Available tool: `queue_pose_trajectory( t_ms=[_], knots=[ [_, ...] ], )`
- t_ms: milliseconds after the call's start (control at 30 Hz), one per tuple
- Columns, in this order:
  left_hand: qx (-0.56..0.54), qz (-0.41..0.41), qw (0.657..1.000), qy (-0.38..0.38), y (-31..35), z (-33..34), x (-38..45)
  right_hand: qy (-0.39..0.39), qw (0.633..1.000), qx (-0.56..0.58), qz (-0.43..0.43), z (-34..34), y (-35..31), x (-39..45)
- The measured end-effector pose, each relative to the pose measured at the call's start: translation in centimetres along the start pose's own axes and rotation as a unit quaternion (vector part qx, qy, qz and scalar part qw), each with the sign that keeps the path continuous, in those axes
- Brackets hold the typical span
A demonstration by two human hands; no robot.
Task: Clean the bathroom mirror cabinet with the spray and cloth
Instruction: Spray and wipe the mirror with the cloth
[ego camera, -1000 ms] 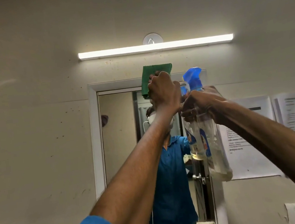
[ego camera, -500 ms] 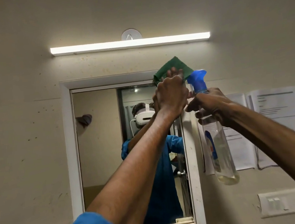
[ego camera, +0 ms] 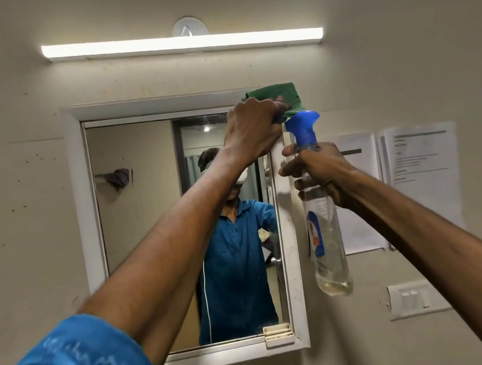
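Two hands: raised before a white-framed mirror cabinet (ego camera: 85, 200).
Left hand (ego camera: 253, 130): clenched on a folded green cloth (ego camera: 278, 95), pressed to the frame's top right corner.
Right hand (ego camera: 318, 169): wrapped round the neck of a clear plastic spray bottle with blue nozzle (ego camera: 325, 232), hanging upright just right of the cabinet.
Wall: lit tube lamp (ego camera: 182, 43) above.

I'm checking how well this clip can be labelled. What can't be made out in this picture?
- Head view: the printing on the two paper sheets is too small and blurred to read.
- The left hand covers most of the green cloth and the cabinet's top right corner.
- The right hand hides the spray bottle's trigger.
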State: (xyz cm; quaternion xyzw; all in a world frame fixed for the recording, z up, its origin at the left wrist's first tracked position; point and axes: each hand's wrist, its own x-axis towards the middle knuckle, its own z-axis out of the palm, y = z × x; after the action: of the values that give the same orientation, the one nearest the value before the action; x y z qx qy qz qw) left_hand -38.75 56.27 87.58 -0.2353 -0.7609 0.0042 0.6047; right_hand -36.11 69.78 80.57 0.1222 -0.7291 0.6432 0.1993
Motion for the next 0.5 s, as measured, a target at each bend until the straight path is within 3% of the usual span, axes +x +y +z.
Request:
queue_pose_trajectory(
  t_ms=[367,500],
  knots=[
    [-0.025,-0.015,0.999,0.031,1.6,2.2,-4.9,-0.037,0.999,-0.003,0.028,-0.3,4.1,-2.4],
    [-0.041,-0.022,0.998,0.030,2.2,2.4,-6.6,-0.018,0.999,-0.031,0.024,-0.3,5.4,-3.3]
  ],
)
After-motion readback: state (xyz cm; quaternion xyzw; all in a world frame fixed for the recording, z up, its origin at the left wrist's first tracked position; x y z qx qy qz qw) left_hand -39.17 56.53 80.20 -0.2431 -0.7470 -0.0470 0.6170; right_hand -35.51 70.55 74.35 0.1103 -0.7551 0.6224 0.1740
